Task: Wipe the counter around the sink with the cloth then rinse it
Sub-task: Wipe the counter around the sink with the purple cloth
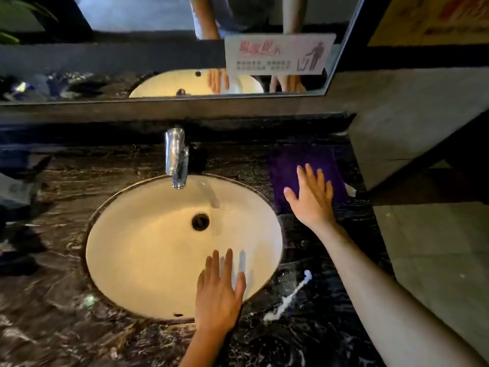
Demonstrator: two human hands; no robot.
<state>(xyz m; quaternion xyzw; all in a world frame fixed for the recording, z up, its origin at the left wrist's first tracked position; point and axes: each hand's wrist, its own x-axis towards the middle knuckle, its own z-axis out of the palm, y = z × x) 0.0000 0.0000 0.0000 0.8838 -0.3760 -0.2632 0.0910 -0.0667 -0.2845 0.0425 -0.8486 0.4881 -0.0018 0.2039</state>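
A purple cloth [296, 165] lies flat on the dark marble counter [312, 250], to the right of the chrome tap [176, 157]. My right hand [312, 200] is open with fingers spread, over the cloth's near part; whether it touches is unclear. My left hand [219, 295] is open and flat above the front right rim of the oval white sink [148, 247]. A streak of white liquid [291, 296] lies on the counter to the right of the sink's front.
A mirror [164, 49] with a sign [277, 53] stuck to it runs along the back wall. A grey wall [412, 115] closes off the counter's right end, with tiled floor [436, 247] beyond. Blurred objects [16, 192] sit at the far left.
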